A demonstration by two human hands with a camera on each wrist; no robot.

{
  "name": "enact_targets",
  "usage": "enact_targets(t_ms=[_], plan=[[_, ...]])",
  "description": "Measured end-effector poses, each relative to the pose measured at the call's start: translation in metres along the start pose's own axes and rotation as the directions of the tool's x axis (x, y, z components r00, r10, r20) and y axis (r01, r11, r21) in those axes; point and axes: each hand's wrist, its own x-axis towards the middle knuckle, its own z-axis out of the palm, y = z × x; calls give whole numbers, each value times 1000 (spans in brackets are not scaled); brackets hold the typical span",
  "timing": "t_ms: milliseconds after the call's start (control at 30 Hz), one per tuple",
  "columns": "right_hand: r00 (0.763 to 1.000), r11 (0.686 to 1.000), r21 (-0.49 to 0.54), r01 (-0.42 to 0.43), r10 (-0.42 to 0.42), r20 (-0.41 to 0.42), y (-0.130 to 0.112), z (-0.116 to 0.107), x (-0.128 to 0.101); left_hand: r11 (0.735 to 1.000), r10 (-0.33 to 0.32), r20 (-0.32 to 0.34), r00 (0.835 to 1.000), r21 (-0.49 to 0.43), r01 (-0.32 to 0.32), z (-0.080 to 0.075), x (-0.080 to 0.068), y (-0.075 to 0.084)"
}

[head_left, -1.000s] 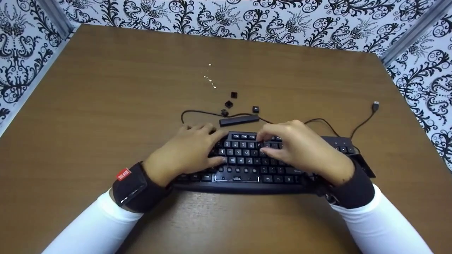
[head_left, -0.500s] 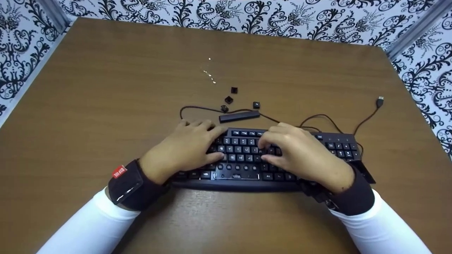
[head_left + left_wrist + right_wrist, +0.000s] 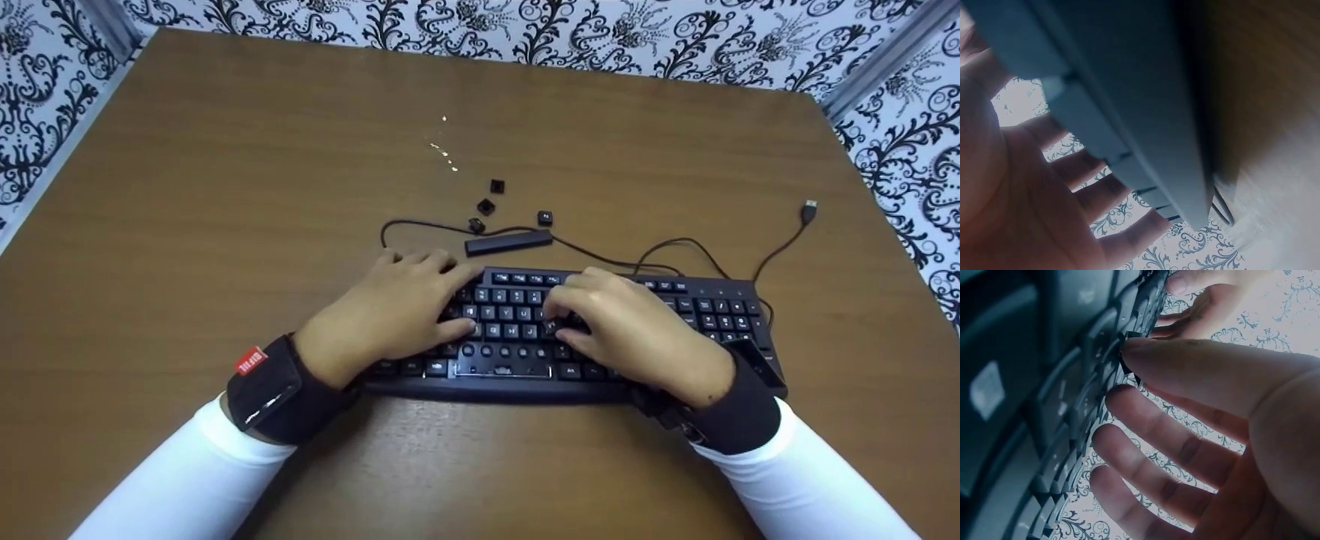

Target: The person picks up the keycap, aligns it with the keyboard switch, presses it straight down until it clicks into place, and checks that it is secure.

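Note:
A black keyboard (image 3: 720, 307) lies on the brown table (image 3: 225, 187) close to me. My left hand (image 3: 439, 296) rests flat on its left part with the fingers spread and straight. In the left wrist view the palm (image 3: 1033, 185) lies against the keyboard's edge (image 3: 1129, 101). My right hand (image 3: 555, 322) is over the middle rows, and its thumb and forefinger pinch a small black keycap (image 3: 1129, 371) among the keys (image 3: 1044, 410). The other fingers touch the rows below. Several key sockets in the bottom letter row show bare.
Several loose black keycaps (image 3: 486, 206) and a long black key bar (image 3: 508, 242) lie just behind the keyboard. Its cable (image 3: 675, 244) loops to a USB plug (image 3: 809, 211) at the right. Small shiny bits (image 3: 445, 150) lie farther back. Patterned walls enclose the table.
My right hand has shifted left and toward me on the keys, uncovering more of the number pad. The left hand has stayed in place.

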Motion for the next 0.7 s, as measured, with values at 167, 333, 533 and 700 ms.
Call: enact_targets(t_ms=[167,333,533,700], plan=[[1000,1000,-14,-23,23,12,0,0,-1,1000,1,11,1000,-8,-1,-2,0,0],[999,999,-23,-42,43,26,-1,-3,-1,1000,2,8,1000,-1,-2,-2,-1,1],[997,998,4,-63,63,33,0,-3,0,1000,0,15,1000,-3,0,-2,-1,1],[998,997,31,-67,67,14,3,-2,1,1000,-3,19,1000,-4,3,-3,-1,1]])
